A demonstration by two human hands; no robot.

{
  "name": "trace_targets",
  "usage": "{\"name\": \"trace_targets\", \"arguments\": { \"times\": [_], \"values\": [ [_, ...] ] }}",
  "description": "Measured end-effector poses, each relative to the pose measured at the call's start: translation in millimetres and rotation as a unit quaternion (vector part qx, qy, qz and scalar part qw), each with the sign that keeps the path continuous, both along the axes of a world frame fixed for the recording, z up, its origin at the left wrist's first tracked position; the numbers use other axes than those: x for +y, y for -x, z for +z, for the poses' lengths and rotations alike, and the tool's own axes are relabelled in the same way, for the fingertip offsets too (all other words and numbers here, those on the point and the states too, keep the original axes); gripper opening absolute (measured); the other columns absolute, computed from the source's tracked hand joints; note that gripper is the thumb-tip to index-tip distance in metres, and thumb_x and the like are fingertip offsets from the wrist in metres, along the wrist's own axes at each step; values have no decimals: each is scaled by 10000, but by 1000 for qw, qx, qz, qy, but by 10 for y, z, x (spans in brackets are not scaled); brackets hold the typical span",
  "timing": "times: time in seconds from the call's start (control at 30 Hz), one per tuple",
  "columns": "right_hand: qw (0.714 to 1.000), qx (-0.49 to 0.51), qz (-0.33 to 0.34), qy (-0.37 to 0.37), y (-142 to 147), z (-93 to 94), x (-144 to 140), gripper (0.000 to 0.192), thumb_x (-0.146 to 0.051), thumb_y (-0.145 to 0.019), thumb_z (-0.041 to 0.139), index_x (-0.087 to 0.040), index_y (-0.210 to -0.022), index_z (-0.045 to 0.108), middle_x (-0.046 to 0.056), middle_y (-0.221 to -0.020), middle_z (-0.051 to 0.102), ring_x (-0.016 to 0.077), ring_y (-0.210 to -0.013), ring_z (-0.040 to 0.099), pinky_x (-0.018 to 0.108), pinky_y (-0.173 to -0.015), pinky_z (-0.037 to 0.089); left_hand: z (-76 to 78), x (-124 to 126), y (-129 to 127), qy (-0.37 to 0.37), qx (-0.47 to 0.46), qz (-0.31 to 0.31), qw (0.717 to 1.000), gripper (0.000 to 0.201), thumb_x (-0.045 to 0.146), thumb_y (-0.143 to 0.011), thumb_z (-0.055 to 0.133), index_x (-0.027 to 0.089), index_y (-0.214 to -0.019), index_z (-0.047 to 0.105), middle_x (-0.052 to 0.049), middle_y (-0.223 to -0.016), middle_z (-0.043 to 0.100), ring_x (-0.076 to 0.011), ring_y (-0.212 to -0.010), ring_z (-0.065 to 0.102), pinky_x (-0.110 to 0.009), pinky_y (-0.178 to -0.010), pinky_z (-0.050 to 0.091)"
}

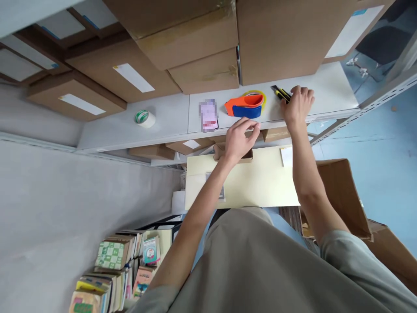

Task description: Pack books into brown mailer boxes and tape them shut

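Grey shirt (260, 269) close below, two bare arms reaching up to a white shelf (169, 119).

The shelf runs under stacked cardboard boxes (202, 43), above a blue floor (384, 152), with books (114, 269) piled low to the left. The right hand (297, 105) rests on a black-and-yellow knife (280, 93), fingers curled over its near end; whether it is gripped I cannot tell. Just left of that hand lies an orange-and-blue tape dispenser (246, 106). The left hand (239, 140) hovers loosely curled, holding nothing, just below the dispenser. A tape roll (144, 118) sits well to its left.
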State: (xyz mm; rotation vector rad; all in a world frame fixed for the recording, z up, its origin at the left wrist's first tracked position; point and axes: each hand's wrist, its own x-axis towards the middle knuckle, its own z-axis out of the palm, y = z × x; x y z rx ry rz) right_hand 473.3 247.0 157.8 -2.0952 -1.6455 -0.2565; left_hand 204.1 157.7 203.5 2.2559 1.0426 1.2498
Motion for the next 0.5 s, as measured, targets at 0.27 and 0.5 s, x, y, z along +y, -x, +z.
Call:
{"name": "trace_targets", "arguments": {
  "times": [0.27, 0.5],
  "values": [
    [994, 98, -56, 13, -153, -190, -8, 629, -584, -1218, 528, -33, -1345, 802, 230, -1277, 863, 259, -1207, 813, 494, -1001, 562, -1046, -615, 1034, 156, 41, 110, 981, 258, 384, -1197, 664, 238, -1040, 808, -54, -1017, 858, -209, -946, 832, -329, -926, 674],
    [937, 270, 198, -103, 617, -264, -1541, 610, -706, -1206, 530, -363, -1709, 573, 115, -1550, 680, 385, -1458, 729, 592, -1097, 641, -2321, -1451, 2488, 428, 266, 289, 814, 524, 84, -1001, 652, 95, -1522, 717, -283, -1629, 715, -403, -1616, 658, -617, -1418, 506]
  ]
}}
